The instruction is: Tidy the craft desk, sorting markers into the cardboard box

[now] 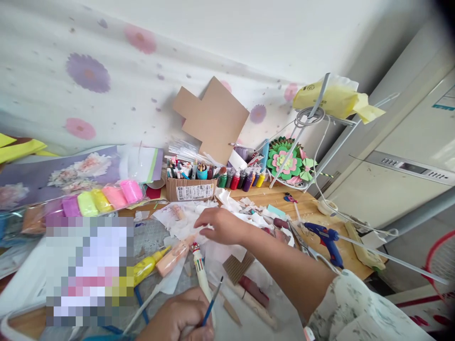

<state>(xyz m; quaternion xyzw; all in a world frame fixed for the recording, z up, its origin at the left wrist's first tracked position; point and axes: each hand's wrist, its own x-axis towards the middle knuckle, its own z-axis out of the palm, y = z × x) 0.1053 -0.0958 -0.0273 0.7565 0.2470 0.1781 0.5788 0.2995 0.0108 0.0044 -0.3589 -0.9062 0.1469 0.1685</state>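
Observation:
My left hand [177, 315] is at the bottom, its fingers curled round a thin blue paintbrush [213, 300] with a dark tip pointing up. A white multicolour pen [199, 267] with a red and white top runs down beside this hand; whether the hand touches it is unclear. My right hand [223, 227] hovers over crumpled white paper [232, 202], fingers bent but apart, with nothing visible between them. Just below its fingertips lies a peach-coloured bottle [174, 258], and a yellow bottle [147, 267] is to the left of that.
A cardboard box [191, 190] of pens and a row of paint bottles [245, 182] stand at the back. Scissors [309, 248] and a blue glue gun [329, 239] lie right, clay packets [103, 200] left. A metal frame [322, 94] rises at the right.

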